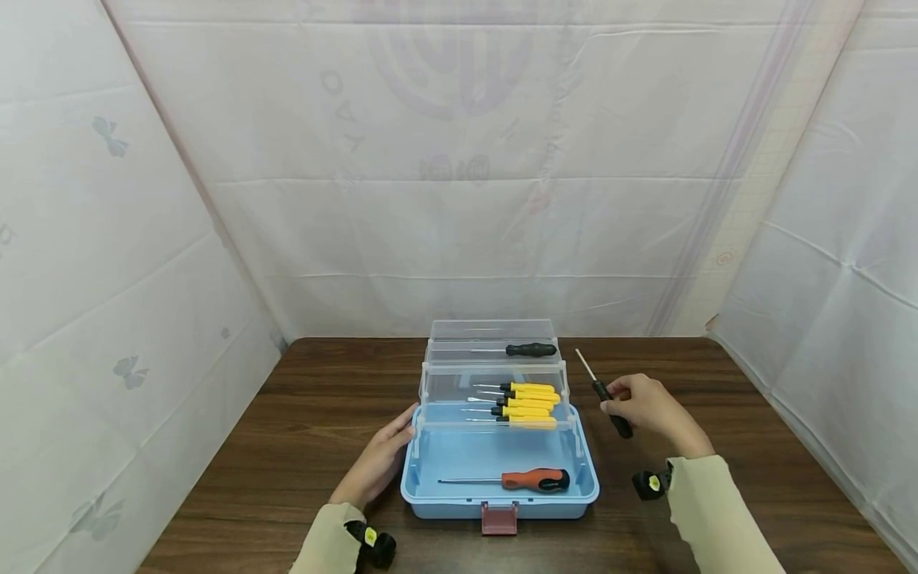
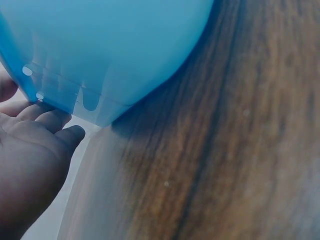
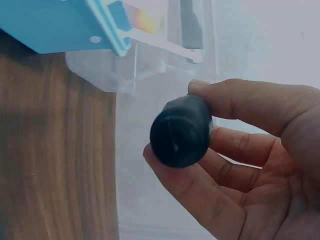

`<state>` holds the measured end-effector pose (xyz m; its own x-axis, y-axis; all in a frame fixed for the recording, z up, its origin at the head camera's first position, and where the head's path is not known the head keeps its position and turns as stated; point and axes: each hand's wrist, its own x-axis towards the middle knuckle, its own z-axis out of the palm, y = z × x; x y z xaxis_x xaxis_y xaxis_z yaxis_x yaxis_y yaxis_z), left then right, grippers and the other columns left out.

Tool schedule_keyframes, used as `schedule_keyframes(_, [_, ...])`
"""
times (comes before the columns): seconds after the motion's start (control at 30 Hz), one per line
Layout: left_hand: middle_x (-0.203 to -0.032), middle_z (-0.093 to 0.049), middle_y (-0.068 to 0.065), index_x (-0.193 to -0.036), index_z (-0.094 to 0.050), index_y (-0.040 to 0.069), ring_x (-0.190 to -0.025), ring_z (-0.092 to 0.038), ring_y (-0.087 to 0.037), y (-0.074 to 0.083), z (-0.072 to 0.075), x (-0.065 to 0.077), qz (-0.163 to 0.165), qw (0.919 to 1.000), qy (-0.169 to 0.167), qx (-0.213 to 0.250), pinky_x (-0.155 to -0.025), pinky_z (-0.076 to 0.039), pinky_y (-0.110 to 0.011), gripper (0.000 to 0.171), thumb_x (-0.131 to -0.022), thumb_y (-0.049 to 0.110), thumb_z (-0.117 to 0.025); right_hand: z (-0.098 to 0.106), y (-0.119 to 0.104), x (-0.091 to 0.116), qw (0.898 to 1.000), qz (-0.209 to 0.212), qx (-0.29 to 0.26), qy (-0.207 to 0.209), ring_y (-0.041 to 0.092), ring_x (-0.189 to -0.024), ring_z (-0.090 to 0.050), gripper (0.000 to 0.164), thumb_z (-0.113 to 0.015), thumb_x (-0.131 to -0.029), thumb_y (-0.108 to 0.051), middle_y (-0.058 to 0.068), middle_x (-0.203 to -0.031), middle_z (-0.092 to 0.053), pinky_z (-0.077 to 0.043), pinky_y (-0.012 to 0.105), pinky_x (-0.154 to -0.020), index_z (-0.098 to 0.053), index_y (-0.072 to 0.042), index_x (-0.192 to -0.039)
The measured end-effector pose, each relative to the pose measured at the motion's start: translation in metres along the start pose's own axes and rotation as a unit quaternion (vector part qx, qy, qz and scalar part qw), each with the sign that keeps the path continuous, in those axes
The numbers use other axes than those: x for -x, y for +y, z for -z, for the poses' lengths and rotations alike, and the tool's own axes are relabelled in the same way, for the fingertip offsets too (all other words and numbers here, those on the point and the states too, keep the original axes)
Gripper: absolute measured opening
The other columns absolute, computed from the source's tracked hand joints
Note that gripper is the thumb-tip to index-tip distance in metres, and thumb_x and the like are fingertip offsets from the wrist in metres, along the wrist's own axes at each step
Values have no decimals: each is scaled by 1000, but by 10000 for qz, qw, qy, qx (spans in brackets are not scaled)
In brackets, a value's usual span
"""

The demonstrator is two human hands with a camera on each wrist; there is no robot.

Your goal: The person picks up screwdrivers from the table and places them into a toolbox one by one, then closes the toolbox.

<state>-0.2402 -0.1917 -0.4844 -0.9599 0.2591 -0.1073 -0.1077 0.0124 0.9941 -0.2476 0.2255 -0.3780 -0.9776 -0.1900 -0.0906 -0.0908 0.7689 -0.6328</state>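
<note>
My right hand (image 1: 649,406) pinches a screwdriver (image 1: 621,424) by its black handle, to the right of the toolbox; its metal shaft points away and to the left. In the right wrist view the butt of the black handle (image 3: 180,137) faces the camera between thumb and fingers. My left hand (image 1: 383,458) rests along the left side of the light blue toolbox (image 1: 502,509), its fingers extended against the wall near the back corner. Inside the box lies an orange and black screwdriver (image 1: 534,480). Several yellow-handled screwdrivers (image 1: 529,404) lie in the clear tray (image 1: 445,383).
Another black-handled screwdriver (image 1: 531,350) lies in the upper clear tier at the back. A reddish latch (image 1: 499,520) hangs at the box's front. The dark wooden table (image 1: 323,399) meets white sheeting (image 1: 459,239) behind and at both sides.
</note>
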Motion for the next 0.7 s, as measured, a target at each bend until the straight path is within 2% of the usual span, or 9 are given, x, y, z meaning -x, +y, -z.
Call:
schedule_keyframes(0.2, [-160, -17, -15, -152, -23, 5, -149, -10, -34, 0, 0, 0, 6, 10000, -56, -1, -118, -12, -54, 59, -101, 24, -45, 6, -8, -4, 9999, 124, 52, -8, 19, -77, -62, 42, -64, -89, -18, 19, -96, -65, -56, 36, -64, -58, 13, -117])
schedule_keyframes(0.43, [-160, -16, -16, -152, -23, 5, -148, -10, -34, 0, 0, 0, 2, 10000, -92, -12, -118, -12, -54, 59, -101, 24, -45, 13, -17, -12, 9988, 384, 296, 70, 18, -74, -58, 37, -65, -89, -17, 15, -92, -66, -52, 33, -64, -61, 10, -114])
schedule_keyframes(0.7, [-160, -15, -16, -152, -23, 5, -148, -8, -35, 0, 1, 0, 26, 10000, -78, -45, -117, -11, -55, 59, -101, 24, -45, 21, -29, -26, 9974, 627, 331, 126, 18, -78, -61, 32, -65, -90, -15, 14, -97, -68, -54, 37, -70, -65, 5, -115])
